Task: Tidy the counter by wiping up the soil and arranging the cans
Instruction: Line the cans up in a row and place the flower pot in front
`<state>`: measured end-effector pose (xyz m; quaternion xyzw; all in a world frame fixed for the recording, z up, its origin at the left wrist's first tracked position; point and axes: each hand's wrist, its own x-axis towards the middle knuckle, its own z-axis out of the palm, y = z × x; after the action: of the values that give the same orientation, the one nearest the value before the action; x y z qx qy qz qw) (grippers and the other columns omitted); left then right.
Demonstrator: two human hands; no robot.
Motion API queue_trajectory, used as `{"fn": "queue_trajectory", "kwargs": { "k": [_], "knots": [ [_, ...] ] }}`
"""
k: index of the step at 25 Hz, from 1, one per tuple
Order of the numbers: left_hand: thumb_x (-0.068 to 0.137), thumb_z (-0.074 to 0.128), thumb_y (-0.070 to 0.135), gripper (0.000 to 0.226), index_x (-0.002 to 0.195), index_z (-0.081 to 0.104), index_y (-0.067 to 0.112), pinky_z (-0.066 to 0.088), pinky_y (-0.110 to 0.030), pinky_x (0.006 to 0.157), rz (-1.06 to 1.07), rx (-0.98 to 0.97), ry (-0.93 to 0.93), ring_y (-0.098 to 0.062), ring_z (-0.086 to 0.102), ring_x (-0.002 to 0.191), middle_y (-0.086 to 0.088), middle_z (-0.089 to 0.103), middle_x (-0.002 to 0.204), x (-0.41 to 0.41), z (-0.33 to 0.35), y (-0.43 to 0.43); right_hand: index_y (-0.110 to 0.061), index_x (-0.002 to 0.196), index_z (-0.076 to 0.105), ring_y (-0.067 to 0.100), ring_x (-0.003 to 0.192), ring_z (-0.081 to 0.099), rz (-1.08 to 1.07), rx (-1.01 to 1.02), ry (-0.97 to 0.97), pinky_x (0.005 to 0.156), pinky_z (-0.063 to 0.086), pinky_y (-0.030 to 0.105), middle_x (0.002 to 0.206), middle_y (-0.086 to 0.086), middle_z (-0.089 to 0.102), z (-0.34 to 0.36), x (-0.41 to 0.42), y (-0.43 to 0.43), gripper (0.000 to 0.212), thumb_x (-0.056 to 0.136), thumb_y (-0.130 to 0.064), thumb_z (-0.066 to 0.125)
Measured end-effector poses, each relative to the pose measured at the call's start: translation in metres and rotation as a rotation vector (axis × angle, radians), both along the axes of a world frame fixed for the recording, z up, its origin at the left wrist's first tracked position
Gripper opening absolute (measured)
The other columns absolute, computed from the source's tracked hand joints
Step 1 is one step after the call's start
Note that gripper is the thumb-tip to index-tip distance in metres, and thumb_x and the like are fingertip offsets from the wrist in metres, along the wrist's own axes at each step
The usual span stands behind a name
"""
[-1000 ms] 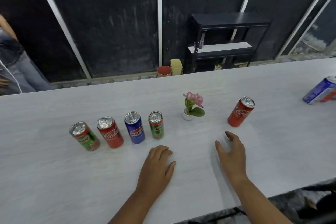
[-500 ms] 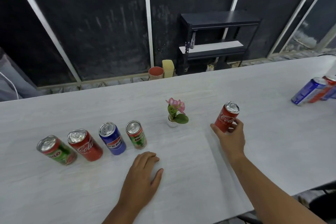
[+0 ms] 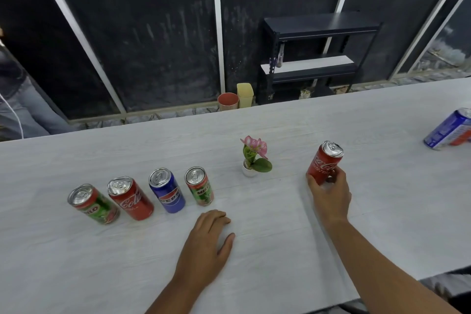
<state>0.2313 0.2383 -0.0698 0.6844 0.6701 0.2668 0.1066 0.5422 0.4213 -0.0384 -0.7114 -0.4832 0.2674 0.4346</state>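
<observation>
On the pale counter (image 3: 76, 262) stands a row of upright cans: a green Milo can (image 3: 93, 204), a red Coca-Cola can (image 3: 130, 198), a blue Pepsi can (image 3: 167, 190) and a second Milo can (image 3: 199, 185). My left hand (image 3: 207, 246) lies flat on the counter just in front of that row, holding nothing. To the right of a small potted pink flower (image 3: 254, 159), my right hand (image 3: 328, 194) grips the lower part of another red Coca-Cola can (image 3: 325, 162). I see no soil on the counter.
Near the counter's far right edge a blue can (image 3: 448, 129) stands with a red can partly hidden behind it. Beyond the counter are a red cup (image 3: 228, 101), a yellow container (image 3: 245, 95) and a dark shelf unit (image 3: 316, 56). A person's sleeve shows at far left.
My right hand moved forward from the bare counter and closed around the red Coca-Cola can on the right. My left hand stayed flat on the counter.
</observation>
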Motion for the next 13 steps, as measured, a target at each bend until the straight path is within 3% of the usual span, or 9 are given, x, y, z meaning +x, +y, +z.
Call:
{"fn": "queue_trajectory", "kwargs": {
  "k": [5, 9, 13],
  "knots": [
    [0.105, 0.057, 0.047, 0.036, 0.136, 0.068, 0.032, 0.045, -0.031, 0.119, 0.003, -0.02, -0.022, -0.003, 0.048, 0.145, 0.018, 0.057, 0.149, -0.001, 0.002, -0.004, -0.028, 0.133, 0.061, 0.029, 0.121, 0.064, -0.003, -0.022, -0.049, 0.113, 0.045, 0.055, 0.124, 0.001, 0.073, -0.001, 0.0, 0.002, 0.065, 0.079, -0.055, 0.087],
    [0.102, 0.066, 0.041, 0.034, 0.134, 0.071, 0.03, 0.046, -0.025, 0.115, 0.065, -0.018, -0.001, -0.006, 0.054, 0.142, 0.015, 0.06, 0.149, -0.02, 0.004, -0.027, -0.03, 0.135, 0.063, 0.025, 0.121, 0.064, 0.033, -0.004, 0.031, 0.109, 0.05, 0.052, 0.127, -0.001, 0.072, -0.001, 0.002, -0.005, 0.061, 0.083, -0.048, 0.087],
    [0.102, 0.051, 0.051, 0.044, 0.135, 0.07, 0.028, 0.048, -0.028, 0.114, 0.188, -0.025, 0.029, -0.007, 0.055, 0.14, 0.014, 0.061, 0.149, -0.069, 0.005, -0.075, -0.037, 0.131, 0.064, 0.016, 0.113, 0.064, 0.076, 0.025, 0.105, 0.101, 0.053, 0.044, 0.123, -0.01, 0.07, 0.006, -0.01, -0.027, 0.053, 0.084, -0.046, 0.087]
  ]
}}
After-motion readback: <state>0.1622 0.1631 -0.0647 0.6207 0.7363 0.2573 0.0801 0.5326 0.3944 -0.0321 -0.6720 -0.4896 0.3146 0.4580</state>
